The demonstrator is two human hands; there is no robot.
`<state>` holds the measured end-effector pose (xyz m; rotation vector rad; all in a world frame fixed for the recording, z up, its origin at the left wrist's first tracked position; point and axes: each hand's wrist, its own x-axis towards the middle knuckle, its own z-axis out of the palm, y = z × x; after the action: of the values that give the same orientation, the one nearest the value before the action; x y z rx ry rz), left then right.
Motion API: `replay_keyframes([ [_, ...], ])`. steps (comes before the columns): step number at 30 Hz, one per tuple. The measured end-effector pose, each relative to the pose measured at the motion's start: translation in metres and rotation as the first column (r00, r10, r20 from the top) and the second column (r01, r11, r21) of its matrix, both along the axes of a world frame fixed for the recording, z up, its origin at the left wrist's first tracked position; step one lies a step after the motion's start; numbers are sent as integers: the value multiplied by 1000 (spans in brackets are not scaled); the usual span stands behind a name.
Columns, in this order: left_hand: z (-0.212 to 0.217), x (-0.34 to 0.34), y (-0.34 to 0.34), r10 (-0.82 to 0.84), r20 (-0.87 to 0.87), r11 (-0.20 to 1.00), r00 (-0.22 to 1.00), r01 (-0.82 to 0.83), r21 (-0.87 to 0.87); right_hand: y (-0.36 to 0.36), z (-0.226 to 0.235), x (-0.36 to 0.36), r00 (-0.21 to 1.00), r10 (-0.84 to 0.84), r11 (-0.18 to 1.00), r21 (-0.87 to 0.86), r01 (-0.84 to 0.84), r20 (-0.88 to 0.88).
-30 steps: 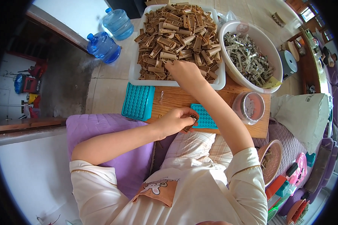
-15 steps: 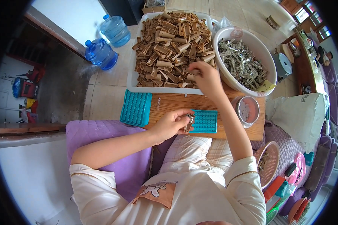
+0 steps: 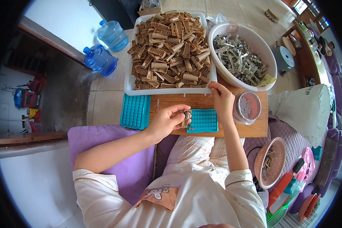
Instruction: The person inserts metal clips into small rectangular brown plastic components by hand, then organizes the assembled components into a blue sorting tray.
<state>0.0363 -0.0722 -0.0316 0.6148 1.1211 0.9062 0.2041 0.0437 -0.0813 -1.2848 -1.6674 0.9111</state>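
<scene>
My left hand (image 3: 166, 123) is closed around a small brown plastic casing (image 3: 185, 122) with shiny metal parts inside. It holds the casing at the left edge of a teal dimpled tray (image 3: 203, 121). My right hand (image 3: 222, 101) is raised by the near right corner of a big white tray (image 3: 167, 91), fingertips pinched together. What they hold, if anything, is too small to make out. Inside the white tray is a heap of brown plastic casings (image 3: 167, 57). Several small round pieces (image 3: 191, 129) lie in the teal tray's near left corner.
A white basin (image 3: 270, 57) of shiny metal strips (image 3: 241, 60) stands at the back right, with a round tub (image 3: 259, 108) nearer. Left on the wooden table (image 3: 161, 104) sits a second teal tray (image 3: 135, 112). A pink basket (image 3: 280, 163) lies to my right, water bottles (image 3: 100, 60) far left.
My right hand has drawn back from the brown heap to the tray's near corner. My left hand has shifted slightly left with the casing, which is now more upright.
</scene>
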Motion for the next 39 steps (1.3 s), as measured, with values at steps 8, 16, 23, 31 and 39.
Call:
replay_keyframes([
  [8, 0, -2, -1, 20, -80, 989, 997, -7, 151, -8, 10, 1, 987, -51, 998, 42, 45, 154],
  [16, 2, -3, -6, 138, -302, 876, 943, 26, 482, -24, 3, 7, 988, -151, 963, -231, 138, -39],
  [23, 3, -1, -6, 245, -281, 837, 928, -56, 545, -104, 19, -23, 776, 0, 929, -286, -233, -631],
  [31, 5, 0, -7, 183, -251, 881, 951, -46, 470, -111, 18, -49, 721, -26, 940, -263, -219, -693],
  [39, 3, 1, -9, 201, -332, 877, 921, -18, 481, -110, 11, -50, 736, -26, 934, -279, -224, -677],
])
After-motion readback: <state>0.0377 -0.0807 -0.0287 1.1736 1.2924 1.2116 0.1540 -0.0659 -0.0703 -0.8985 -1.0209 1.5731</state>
